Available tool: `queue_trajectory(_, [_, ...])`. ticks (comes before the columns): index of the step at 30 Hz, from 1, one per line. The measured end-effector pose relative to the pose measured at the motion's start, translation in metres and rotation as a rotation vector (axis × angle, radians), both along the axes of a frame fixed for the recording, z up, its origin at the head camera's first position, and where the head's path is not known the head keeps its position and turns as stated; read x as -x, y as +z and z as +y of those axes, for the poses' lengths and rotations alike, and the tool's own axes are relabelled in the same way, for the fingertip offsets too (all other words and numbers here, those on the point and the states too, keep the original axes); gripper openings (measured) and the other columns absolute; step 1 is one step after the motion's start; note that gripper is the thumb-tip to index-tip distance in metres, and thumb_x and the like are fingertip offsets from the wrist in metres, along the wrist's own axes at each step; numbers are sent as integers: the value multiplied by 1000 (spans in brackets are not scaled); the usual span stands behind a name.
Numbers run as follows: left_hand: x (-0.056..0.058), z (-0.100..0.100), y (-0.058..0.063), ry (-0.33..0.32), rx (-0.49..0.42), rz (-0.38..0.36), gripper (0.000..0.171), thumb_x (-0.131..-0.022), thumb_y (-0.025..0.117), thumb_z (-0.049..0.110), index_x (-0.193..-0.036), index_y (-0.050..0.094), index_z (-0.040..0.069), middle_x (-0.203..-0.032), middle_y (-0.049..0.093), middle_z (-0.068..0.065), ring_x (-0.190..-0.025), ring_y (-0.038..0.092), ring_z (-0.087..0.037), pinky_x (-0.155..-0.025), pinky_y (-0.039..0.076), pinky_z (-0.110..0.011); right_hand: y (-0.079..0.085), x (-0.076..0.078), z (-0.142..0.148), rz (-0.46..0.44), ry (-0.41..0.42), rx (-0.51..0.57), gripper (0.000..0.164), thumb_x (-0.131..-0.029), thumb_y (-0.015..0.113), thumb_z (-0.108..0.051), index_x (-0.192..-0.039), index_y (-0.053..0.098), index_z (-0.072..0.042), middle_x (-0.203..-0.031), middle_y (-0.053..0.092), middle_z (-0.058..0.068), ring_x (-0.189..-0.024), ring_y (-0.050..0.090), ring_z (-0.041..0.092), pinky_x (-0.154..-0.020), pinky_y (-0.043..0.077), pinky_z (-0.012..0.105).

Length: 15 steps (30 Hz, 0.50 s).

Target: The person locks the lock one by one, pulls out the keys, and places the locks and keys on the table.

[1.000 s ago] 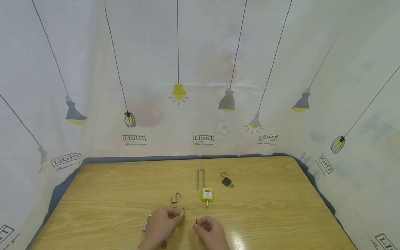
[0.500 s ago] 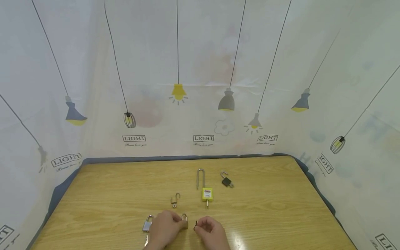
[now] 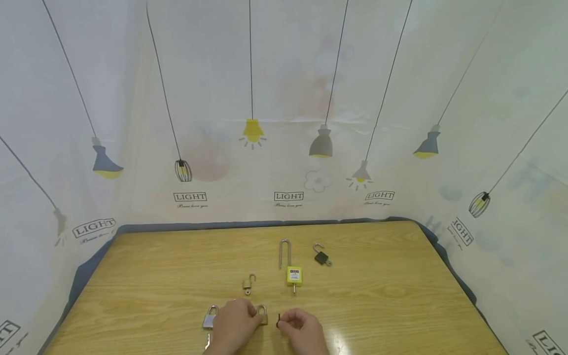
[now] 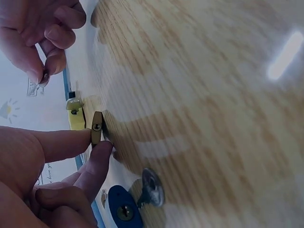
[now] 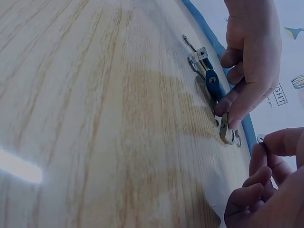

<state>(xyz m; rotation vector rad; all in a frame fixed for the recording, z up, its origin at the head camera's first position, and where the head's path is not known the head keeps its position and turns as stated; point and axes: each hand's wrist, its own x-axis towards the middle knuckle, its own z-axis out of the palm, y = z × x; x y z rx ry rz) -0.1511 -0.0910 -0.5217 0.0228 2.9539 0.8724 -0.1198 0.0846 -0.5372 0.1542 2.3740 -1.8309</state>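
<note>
Silver-and-blue metal padlock [image 3: 208, 321] sits at L end of the group on a light wood-grain table [image 3: 399, 296], slim silver key [image 3: 208, 340] just on its near side. Next R, the L hand [image 3: 235, 323]: thumb and a finger pinch the sides of a flat brass padlock [image 3: 264, 318], other fingers curled in, per L wrist cam. That padlock is just L of the R hand, keyhole end facing the person; can't tell if its shackle is latched. Just beyond the L hand: small brass padlock w/ shackle swung free [image 3: 247, 284].

Across a narrow gap, the R hand [image 3: 303, 330] pinches a small dark metal piece, prob. a key [image 3: 278, 321], btwn thumb and fingertip, other fingers bent. Farther back: bright yellow padlock w/ long steel shackle [image 3: 294, 276], then, far R, black padlock w/ hooked silver shackle [image 3: 321, 257].

Poss. trouble: the L grip looks narrow, so a sideways push could twist the flat brass padlock and swing its keyhole off line. The dark piece, held only at the tips, could rotate or drop. A careless L knuckle might nudge the small brass padlock behind.
</note>
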Motion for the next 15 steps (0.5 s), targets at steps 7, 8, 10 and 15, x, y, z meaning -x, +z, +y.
queue_trajectory(7, [1, 2, -1, 6, 58, 15, 13, -72, 75, 32, -68, 68, 22, -71, 64, 5, -61, 51, -13, -54, 41, -35, -5, 1, 1, -16, 15, -45, 12, -80, 74, -21, -83, 66, -12, -81, 65, -1, -74, 56, 15, -65, 44, 33])
queue_trajectory(8, [1, 2, -1, 5, 62, 16, 14, -72, 75, 32, -68, 68, 22, -71, 64, 5, -61, 51, -13, -54, 41, -35, -5, 1, 1, -18, 16, -52, 12, -80, 74, -21, -83, 66, -12, -81, 65, -2, -74, 56, 15, -65, 44, 33])
queue_trajectory(10, [2, 2, -1, 4, 66, 17, 14, -72, 75, 32, -68, 68, 21, -71, 64, 5, -61, 51, -13, -54, 41, -35, -5, 1, 1, -21, 17, -66, 12, -80, 74, -22, -83, 66, -13, -81, 65, -2, -74, 56, 15, -64, 45, 33])
queue_trajectory(15, [2, 2, -2, 5, 73, 15, 14, -72, 76, 30, -68, 67, 20, -72, 63, 4, -63, 53, -14, -55, 42, -35, -3, -1, -1, -24, 25, -97, 11, -80, 74, -21, -82, 66, -14, -78, 64, -2, -71, 56, 16, -62, 46, 33])
